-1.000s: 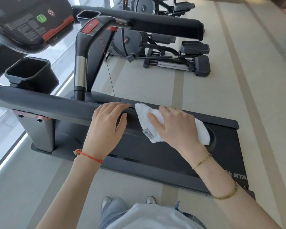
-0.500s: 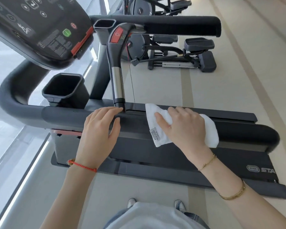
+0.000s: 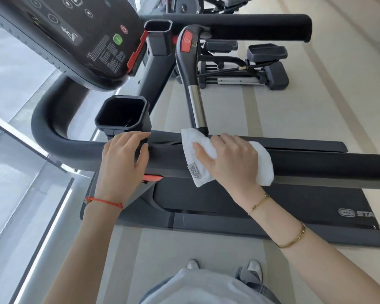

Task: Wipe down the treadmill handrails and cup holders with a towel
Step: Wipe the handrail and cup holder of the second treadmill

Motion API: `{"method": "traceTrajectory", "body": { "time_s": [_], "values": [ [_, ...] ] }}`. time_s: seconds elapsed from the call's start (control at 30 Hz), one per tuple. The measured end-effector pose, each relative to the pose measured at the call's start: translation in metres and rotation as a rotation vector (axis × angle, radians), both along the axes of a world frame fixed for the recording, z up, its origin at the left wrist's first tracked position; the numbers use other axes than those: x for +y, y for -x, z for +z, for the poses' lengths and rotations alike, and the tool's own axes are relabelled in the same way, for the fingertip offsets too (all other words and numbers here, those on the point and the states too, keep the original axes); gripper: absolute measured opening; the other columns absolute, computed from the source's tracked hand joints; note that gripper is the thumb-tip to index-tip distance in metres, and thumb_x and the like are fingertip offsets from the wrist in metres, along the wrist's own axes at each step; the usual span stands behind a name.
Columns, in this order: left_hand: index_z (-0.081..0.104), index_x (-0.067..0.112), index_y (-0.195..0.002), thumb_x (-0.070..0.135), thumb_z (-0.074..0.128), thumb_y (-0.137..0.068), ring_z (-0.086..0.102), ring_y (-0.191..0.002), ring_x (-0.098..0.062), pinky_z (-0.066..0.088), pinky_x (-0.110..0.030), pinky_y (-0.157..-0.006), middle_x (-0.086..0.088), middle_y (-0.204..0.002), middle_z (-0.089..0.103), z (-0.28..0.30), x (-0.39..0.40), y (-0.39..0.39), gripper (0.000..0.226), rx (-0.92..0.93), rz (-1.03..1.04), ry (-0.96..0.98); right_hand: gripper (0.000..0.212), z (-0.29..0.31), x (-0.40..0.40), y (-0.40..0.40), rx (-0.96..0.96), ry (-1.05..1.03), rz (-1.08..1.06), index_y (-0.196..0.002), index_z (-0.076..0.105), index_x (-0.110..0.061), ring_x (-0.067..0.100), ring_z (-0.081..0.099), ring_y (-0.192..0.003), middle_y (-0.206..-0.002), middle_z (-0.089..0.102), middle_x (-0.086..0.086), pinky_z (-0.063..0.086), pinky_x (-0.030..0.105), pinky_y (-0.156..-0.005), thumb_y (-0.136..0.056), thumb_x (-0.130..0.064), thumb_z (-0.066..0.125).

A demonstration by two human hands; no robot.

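A dark treadmill handrail (image 3: 316, 163) runs across the middle of the view and curves up at the left. My right hand (image 3: 233, 159) grips a white towel (image 3: 264, 167) wrapped over the rail, its label hanging at the front. My left hand (image 3: 124, 163) rests on the rail with relaxed fingers, just below the near black cup holder (image 3: 123, 114). A second cup holder (image 3: 159, 31) sits farther back beside the console. The far handrail (image 3: 250, 26) lies at the top.
The console (image 3: 75, 34) with a green button overhangs the upper left. A pulse grip post (image 3: 193, 82) with a red button rises just behind the towel. The treadmill deck (image 3: 272, 205) lies below. Another exercise machine (image 3: 261, 69) stands behind, and a glass wall is at left.
The towel and my right hand have slid left along the rail to the base of the pulse grip post. My left hand has moved left to below the cup holder.
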State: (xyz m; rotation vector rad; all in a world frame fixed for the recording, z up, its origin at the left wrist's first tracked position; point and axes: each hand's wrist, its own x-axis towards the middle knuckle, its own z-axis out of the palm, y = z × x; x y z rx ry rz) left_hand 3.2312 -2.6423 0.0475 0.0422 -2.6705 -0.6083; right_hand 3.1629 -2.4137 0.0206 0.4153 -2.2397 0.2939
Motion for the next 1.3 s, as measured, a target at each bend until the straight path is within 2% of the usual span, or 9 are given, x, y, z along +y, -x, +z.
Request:
{"method": "traceTrajectory", "body": {
  "time_s": [0.23, 0.4, 0.53, 0.7, 0.87, 1.07, 1.3],
  "values": [
    [0.067, 0.013, -0.117, 0.022, 0.048, -0.101, 0.061, -0.108, -0.028, 0.045, -0.054, -0.098, -0.003, -0.114, 0.069, -0.01, -0.019, -0.001, 0.027, 0.043, -0.054, 0.011, 0.049, -0.001, -0.034, -0.004, 0.056, 0.002, 0.042, -0.059, 0.056, -0.017, 0.018, 0.041, -0.05, -0.053, 0.044, -0.002, 0.026, 0.025, -0.053, -0.093, -0.053, 0.051],
    [0.067, 0.014, -0.118, 0.023, 0.048, -0.101, 0.062, -0.109, -0.026, 0.043, -0.052, -0.101, -0.002, -0.114, 0.069, -0.013, -0.025, 0.0, 0.028, 0.049, -0.093, 0.014, 0.048, -0.003, -0.011, -0.005, 0.016, -0.005, 0.094, -0.067, 0.064, -0.016, 0.018, 0.049, -0.056, -0.058, 0.054, -0.002, 0.037, 0.027, -0.053, -0.094, -0.055, 0.053],
    [0.066, 0.016, -0.119, 0.021, 0.05, -0.099, 0.059, -0.112, -0.023, 0.04, -0.048, -0.105, 0.0, -0.116, 0.068, -0.016, -0.027, -0.002, 0.027, 0.054, -0.096, 0.004, 0.049, -0.001, -0.011, -0.008, 0.001, 0.035, -0.014, -0.064, 0.061, -0.016, 0.018, 0.046, -0.054, -0.058, 0.053, -0.003, 0.029, 0.024, -0.055, -0.094, -0.054, 0.054],
    [0.067, 0.016, -0.119, 0.024, 0.049, -0.099, 0.058, -0.113, -0.021, 0.036, -0.041, -0.109, 0.002, -0.117, 0.068, -0.017, -0.028, -0.002, 0.029, 0.071, -0.092, -0.009, 0.048, -0.003, -0.053, -0.01, 0.002, 0.019, 0.004, -0.065, 0.061, -0.016, 0.018, 0.048, -0.056, -0.058, 0.053, -0.002, 0.037, 0.028, -0.056, -0.094, -0.054, 0.053],
    [0.067, 0.012, -0.114, 0.021, 0.045, -0.1, 0.058, -0.109, -0.021, 0.034, -0.035, -0.108, 0.0, -0.114, 0.068, -0.018, -0.029, -0.001, 0.028, 0.068, -0.102, -0.021, 0.048, -0.002, -0.098, -0.01, -0.015, 0.005, 0.072, -0.066, 0.061, -0.018, 0.017, 0.049, -0.056, -0.059, 0.054, -0.003, 0.037, 0.027, -0.057, -0.094, -0.056, 0.052],
    [0.068, 0.011, -0.112, 0.02, 0.045, -0.1, 0.059, -0.106, -0.022, 0.039, -0.043, -0.107, 0.0, -0.113, 0.068, -0.018, -0.028, -0.001, 0.028, 0.073, -0.095, -0.034, 0.052, -0.003, -0.086, -0.008, 0.008, -0.015, 0.145, -0.067, 0.06, -0.016, 0.018, 0.049, -0.057, -0.059, 0.052, -0.002, 0.037, 0.027, -0.058, -0.096, -0.057, 0.047],
    [0.067, 0.012, -0.119, 0.019, 0.049, -0.099, 0.057, -0.115, -0.023, 0.034, -0.047, -0.112, -0.001, -0.119, 0.067, -0.015, -0.017, -0.003, 0.028, 0.066, -0.036, -0.019, 0.049, -0.005, -0.048, -0.007, 0.025, -0.016, 0.126, -0.068, 0.062, -0.016, 0.018, 0.051, -0.059, -0.06, 0.053, -0.002, 0.041, 0.028, -0.059, -0.095, -0.055, 0.051]
  ]
}}
